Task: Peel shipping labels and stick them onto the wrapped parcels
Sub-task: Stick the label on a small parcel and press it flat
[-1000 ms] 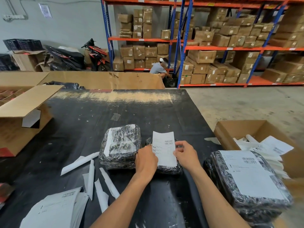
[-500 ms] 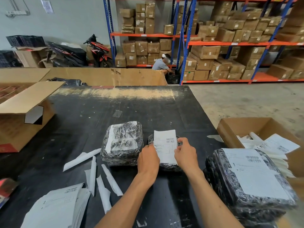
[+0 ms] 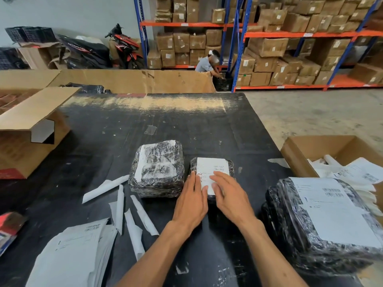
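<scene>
On the small parcel point(image 3: 211, 164), left hand point(image 3: 191, 200) and right hand point(image 3: 231, 196), fingers flat and seemingly straight, press the label point(image 3: 212, 167).

We saw the left hand point(image 3: 191, 200) and right hand point(image 3: 230, 195) lying flat, fingers straight, on the shipping label point(image 3: 211, 169) atop the small wrapped parcel point(image 3: 231, 166) on the black tabletop point(image 3: 165, 125). Just left of that parcel sat a larger wrapped parcel point(image 3: 157, 168); further left lay peeled backing strips point(image 3: 126, 206).

Left hand point(image 3: 191, 201), right hand point(image 3: 230, 196) bare; forearms bare, no sleeves, no jewellery visible.
</scene>
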Demonstrator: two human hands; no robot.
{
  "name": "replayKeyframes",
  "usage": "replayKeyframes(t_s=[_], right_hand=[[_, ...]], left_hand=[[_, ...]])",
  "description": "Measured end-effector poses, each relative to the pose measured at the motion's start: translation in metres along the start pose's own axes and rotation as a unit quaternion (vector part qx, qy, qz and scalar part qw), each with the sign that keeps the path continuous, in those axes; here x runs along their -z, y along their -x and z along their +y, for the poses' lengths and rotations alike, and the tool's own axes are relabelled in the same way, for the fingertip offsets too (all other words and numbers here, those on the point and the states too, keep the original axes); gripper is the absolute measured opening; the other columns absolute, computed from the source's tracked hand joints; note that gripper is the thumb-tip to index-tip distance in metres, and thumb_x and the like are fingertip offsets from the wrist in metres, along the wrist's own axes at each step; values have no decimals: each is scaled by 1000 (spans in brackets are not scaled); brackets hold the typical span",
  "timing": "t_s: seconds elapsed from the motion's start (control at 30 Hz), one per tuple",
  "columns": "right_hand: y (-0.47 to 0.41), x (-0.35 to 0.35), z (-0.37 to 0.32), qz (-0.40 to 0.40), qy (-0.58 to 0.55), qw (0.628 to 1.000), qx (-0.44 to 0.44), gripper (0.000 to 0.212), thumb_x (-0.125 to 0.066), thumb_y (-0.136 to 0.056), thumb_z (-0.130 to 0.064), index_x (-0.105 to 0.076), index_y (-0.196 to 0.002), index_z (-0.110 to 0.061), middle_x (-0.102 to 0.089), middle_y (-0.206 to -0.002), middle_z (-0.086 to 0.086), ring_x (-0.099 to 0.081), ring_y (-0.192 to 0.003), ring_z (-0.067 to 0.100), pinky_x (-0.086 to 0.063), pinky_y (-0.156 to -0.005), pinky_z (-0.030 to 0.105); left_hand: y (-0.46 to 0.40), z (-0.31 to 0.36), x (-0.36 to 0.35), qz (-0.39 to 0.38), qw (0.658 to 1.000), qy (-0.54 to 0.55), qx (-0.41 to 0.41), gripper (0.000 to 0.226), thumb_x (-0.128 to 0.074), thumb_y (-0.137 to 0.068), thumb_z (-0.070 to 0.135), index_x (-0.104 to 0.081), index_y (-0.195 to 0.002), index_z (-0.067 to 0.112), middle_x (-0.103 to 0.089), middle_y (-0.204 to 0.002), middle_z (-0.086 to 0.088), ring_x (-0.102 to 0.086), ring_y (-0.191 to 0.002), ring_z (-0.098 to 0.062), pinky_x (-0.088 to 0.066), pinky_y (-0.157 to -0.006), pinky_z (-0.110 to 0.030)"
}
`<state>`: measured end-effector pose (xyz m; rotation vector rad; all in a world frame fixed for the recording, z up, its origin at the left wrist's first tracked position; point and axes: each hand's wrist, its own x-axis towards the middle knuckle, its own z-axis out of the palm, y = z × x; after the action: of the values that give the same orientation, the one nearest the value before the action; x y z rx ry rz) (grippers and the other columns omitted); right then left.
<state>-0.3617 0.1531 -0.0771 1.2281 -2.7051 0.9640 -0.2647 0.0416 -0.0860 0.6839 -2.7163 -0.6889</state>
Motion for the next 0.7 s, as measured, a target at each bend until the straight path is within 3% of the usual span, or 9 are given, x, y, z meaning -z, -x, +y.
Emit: replayKeyframes(t_s=[0.07, 0.17, 0.33, 0.47, 0.53, 0.63, 0.7], right_hand=[[-1, -1, 2, -92, 25, 995, 20, 46, -38, -110, -27, -44, -154, -19, -34, -164, -6, -24, -154, 12, -14, -128, 35], [-16, 0, -1, -198, 106, 975, -6, 54, -18, -111, -37, -11, -164, -28, -1, -170, -11, 6, -158, 14, 7, -127, 39], [-54, -1, -2, -257, 160, 951, -59, 52, -6, -106, -51, 1, -158, -53, 13, -168, -20, 19, -156, 19, 26, -116, 56], [-84, -13, 0, -252, 175, 948, -87, 52, -5, -104, -56, -4, -155, -59, 1, -171, -13, 10, -158, 26, 22, -118, 60], [-98, -19, 1, -243, 175, 948, -104, 55, -5, -103, -56, -13, -157, -55, -12, -171, -7, 0, -158, 28, 17, -120, 60], [-113, -23, 4, -222, 147, 957, -116, 61, -5, -102, -51, -35, -154, -42, -32, -165, -1, -12, -156, 28, 12, -123, 59], [-115, -25, 7, -199, 125, 964, -128, 59, -8, -104, -44, -39, -154, -34, -31, -166, 1, -11, -157, 27, 8, -125, 56]], left_hand=[[2, -2, -4, 3, 1000, 8, -10, 59, -23, -108, 31, -11, -159, 2, -5, -168, -10, -4, -156, -17, 9, -117, -14], [2, -9, -14, 14, 999, 28, -15, 58, -23, -109, 28, -6, -159, 4, 2, -168, -7, 4, -155, -11, 15, -113, -9], [1, -9, -16, 20, 999, 28, -16, 68, -8, -104, 41, -17, -158, 1, -7, -168, -9, -4, -155, -16, 7, -119, -15], [0, -11, -19, 39, 999, -4, -25, 78, 3, -102, 43, -33, -152, -5, -25, -163, -18, -22, -153, -25, -16, -124, -32], [-2, -13, -19, 31, 999, -18, -20, 77, 5, -103, 40, -36, -150, -6, -29, -161, -20, -26, -151, -26, -26, -123, -34], [-3, -12, -19, 23, 999, -20, -21, 80, 9, -102, 41, -37, -149, -6, -29, -161, -20, -26, -152, -26, -21, -123, -30], [-4, -13, -20, 29, 998, -36, -32, 76, 8, -104, 33, -37, -147, -10, -32, -159, -24, -24, -152, -28, -19, -124, -31]])
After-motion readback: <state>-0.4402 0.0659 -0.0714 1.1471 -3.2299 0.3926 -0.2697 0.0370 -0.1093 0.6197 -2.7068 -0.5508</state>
